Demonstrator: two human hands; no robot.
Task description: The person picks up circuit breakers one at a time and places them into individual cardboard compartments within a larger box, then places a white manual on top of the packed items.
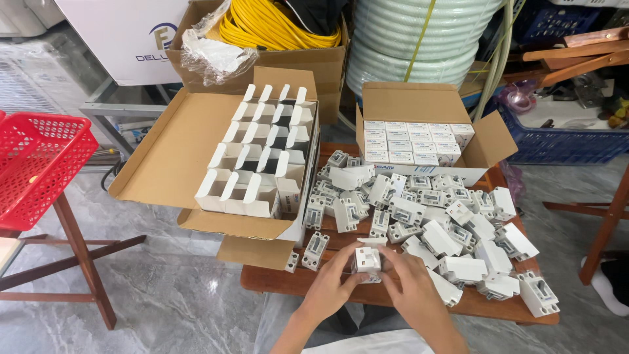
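Note:
Both my hands meet at the near edge of a small wooden table (282, 280). My left hand (329, 283) and my right hand (409, 283) together grip one small white box (367, 261) held just above the tabletop. Behind it lies a heap of white and grey circuit breakers (429, 219), loose and jumbled across the table. To the left stands a cardboard carton (164, 157) with several open white boxes (262, 160) standing in rows. A second carton (426, 105) at the back holds closed white boxes (413, 141) packed flat.
A red plastic basket (36, 164) rests on a wooden stand at the left. Behind the table are a carton of yellow cable (275, 26), a coil of pale green hose (419, 33) and a blue crate (563, 141). The floor is grey marble.

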